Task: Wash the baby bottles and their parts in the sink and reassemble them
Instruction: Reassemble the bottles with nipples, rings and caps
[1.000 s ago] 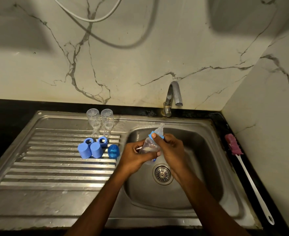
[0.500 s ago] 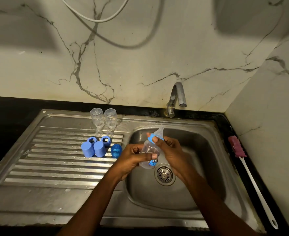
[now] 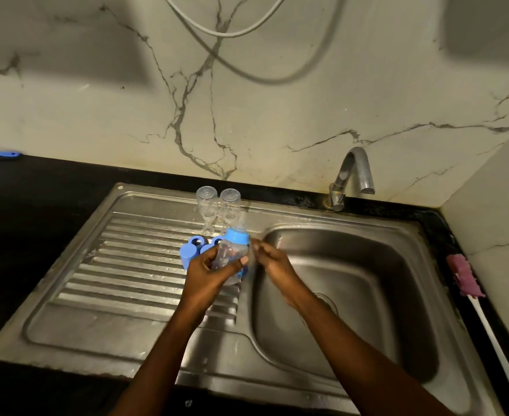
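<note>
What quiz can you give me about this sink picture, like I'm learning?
1. True or false: the pink-headed brush lies inside the sink basin.
2. Which hand grips the baby bottle? A) left B) right C) neither
3. How many clear bottles stand on the draining board?
Key: 1 false, it lies outside, right of the basin. 2 A, the left hand. 3 two.
</note>
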